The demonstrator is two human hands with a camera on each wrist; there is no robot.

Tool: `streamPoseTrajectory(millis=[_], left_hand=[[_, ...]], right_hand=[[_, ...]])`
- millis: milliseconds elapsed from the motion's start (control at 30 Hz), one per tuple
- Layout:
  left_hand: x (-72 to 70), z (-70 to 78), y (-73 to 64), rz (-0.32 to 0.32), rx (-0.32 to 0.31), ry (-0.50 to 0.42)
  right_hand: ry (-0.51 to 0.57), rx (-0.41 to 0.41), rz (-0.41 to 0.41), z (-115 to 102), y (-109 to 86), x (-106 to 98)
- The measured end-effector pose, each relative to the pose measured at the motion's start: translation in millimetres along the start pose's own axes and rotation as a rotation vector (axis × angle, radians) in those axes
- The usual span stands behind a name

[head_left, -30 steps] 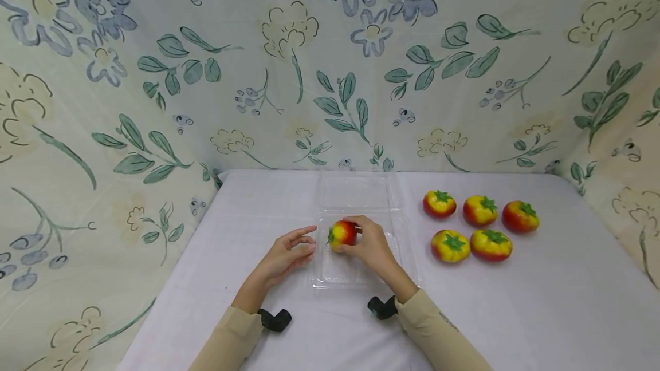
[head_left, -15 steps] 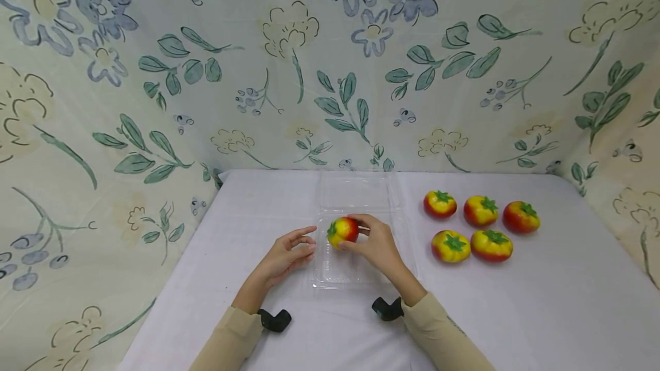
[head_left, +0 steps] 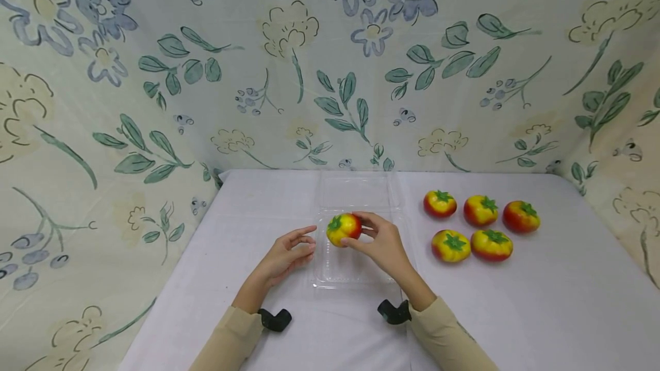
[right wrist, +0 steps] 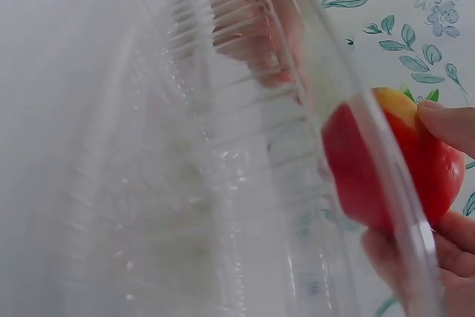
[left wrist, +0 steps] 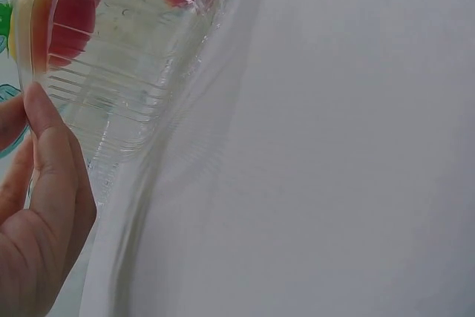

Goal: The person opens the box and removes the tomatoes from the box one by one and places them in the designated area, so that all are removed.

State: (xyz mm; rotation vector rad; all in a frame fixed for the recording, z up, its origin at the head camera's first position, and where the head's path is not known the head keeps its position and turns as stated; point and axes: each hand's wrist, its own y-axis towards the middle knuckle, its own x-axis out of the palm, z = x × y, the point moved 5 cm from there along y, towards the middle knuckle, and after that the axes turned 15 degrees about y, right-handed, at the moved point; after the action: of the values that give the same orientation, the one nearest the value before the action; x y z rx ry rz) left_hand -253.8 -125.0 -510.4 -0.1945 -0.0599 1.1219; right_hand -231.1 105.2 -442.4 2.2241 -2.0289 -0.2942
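In the head view my right hand [head_left: 382,245] holds a red-and-yellow fruit with a green leafy cap [head_left: 342,229], thumb on the near side and fingers on the far side. The fruit is over a clear plastic clamshell box [head_left: 330,272], its lid [head_left: 356,192] folded back behind it. My left hand [head_left: 282,257] is at the box's left side, and in the left wrist view the thumb and a finger [left wrist: 43,113] pinch the rim. Through the box wall, the right wrist view shows the held fruit [right wrist: 434,172] partly blurred.
Several more such fruits lie in two rows to the right of the box, one of them a yellow-topped fruit [head_left: 451,246] nearest the box. A white cloth [head_left: 247,210] covers the table. A floral curtain [head_left: 289,107] hangs behind and at both sides.
The right hand has lifted slightly, moving away and to the right, and tipped the fruit so more of its green cap faces up. The left hand has stayed at the box.
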Motion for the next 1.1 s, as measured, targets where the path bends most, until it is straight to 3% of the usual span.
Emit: streamPoseTrajectory(millis=[333, 1100], left_hand=[[0.3, -0.7, 1.3, -0.006, 0.004, -0.012], [-0.7, -1.6, 0.8, -0.022, 0.024, -0.037]], right_hand=[[0.070, -0.048, -0.041, -3.2, -9.0, -11.1], [0.051, -0.032, 0.009, 1.8, -22.1, -43.0]])
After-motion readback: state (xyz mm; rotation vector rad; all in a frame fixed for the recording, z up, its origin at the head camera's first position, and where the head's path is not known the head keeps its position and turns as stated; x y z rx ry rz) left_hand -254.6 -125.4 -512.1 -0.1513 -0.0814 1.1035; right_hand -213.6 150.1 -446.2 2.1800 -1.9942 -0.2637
